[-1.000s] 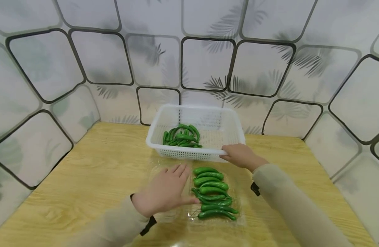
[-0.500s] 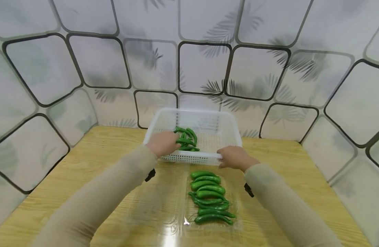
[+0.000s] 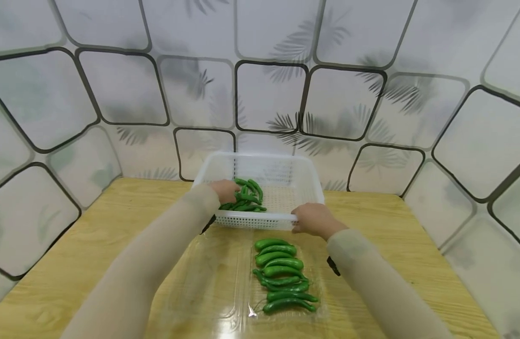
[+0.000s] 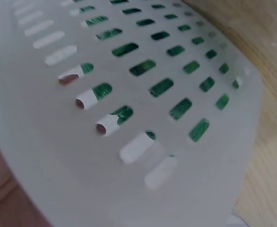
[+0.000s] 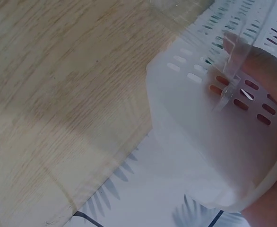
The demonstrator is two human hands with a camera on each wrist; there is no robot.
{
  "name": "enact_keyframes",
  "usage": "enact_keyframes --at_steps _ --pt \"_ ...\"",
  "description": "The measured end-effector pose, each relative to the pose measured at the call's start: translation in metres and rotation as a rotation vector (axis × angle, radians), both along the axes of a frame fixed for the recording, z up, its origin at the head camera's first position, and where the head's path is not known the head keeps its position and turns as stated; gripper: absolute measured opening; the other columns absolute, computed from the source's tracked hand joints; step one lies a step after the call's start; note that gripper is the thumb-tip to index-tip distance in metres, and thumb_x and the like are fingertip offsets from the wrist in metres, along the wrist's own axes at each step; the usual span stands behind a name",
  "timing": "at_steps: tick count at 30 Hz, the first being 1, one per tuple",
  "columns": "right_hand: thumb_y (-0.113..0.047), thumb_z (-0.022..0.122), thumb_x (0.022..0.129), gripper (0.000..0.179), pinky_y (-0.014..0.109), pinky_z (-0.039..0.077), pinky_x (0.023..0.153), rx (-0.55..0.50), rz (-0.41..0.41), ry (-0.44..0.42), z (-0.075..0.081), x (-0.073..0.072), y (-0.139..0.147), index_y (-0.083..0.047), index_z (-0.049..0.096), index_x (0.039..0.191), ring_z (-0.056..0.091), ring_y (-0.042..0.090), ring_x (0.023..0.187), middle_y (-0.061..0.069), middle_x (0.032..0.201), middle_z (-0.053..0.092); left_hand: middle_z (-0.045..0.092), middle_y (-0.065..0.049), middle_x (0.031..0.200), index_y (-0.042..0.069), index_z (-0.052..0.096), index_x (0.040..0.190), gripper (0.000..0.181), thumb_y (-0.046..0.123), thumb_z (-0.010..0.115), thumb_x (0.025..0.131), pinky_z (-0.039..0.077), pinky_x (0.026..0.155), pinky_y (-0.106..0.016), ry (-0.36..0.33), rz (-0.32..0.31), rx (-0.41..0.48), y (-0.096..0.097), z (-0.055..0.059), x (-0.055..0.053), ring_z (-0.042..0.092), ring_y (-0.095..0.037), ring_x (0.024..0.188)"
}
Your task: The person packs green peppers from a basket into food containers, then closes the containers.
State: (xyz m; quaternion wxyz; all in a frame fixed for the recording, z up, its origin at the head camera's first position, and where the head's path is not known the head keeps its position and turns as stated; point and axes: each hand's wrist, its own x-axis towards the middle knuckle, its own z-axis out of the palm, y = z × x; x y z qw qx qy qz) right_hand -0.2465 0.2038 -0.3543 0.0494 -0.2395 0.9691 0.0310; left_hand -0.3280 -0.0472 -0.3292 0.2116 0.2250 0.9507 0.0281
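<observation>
A white perforated plastic basket (image 3: 277, 216) stands at the back of the table, with a heap of green chili peppers (image 3: 248, 200) in its left part. My left hand (image 3: 225, 190) reaches over the near rim into it, at the heap; its fingertips are hidden among the peppers. Through the slots in the left wrist view, bits of fingers and peppers (image 4: 162, 87) show. The near rim, right of the middle, is held by my right hand (image 3: 312, 219), thumb outside in the right wrist view. In front, a column of several green peppers lies in one half of a clear plastic box (image 3: 217, 282).
The box's left half lies flat beside the filled half on the wooden table (image 3: 116, 235). A patterned wall covering (image 3: 268, 94) rises right behind the basket and along both sides.
My left hand has moved from over the clear box up and forward into the basket, to the pepper heap. The right hand keeps its hold on the basket's rim.
</observation>
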Motion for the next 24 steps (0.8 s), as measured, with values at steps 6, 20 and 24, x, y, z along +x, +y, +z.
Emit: enact_keyframes --at_steps 6,20,24 --pt "-0.032 0.077 0.076 0.021 0.034 0.045 0.057 0.000 -0.015 0.005 -0.001 0.001 -0.001 -0.015 0.068 0.084 0.054 0.013 0.061 -0.005 0.071 0.062 0.052 -0.012 0.132 0.005 0.049 0.135 0.039 0.011 0.049 0.096 0.040 0.097 -0.041 0.132 -0.046 -0.057 0.001 0.000 -0.002 0.049 -0.027 0.120" --pt "-0.033 0.077 0.076 0.020 0.034 0.046 0.058 -0.004 -0.031 0.015 -0.006 0.000 0.001 -0.018 0.068 0.084 0.056 0.013 0.063 -0.006 0.073 0.063 0.064 -0.003 0.080 0.008 0.065 0.095 0.021 0.029 0.061 0.091 0.053 0.066 -0.035 0.385 -0.179 -0.286 0.012 -0.021 -0.019 0.062 -0.017 0.074" --pt "-0.033 0.077 0.076 0.020 0.035 0.046 0.058 0.004 -0.039 0.016 -0.006 -0.001 0.000 -0.017 0.068 0.086 0.055 0.013 0.063 -0.006 0.073 0.063 0.065 -0.004 0.083 0.007 0.065 0.099 0.023 0.029 0.061 0.092 0.053 0.069 -0.035 0.367 -0.191 -0.316 0.015 -0.021 -0.017 0.063 -0.017 0.078"
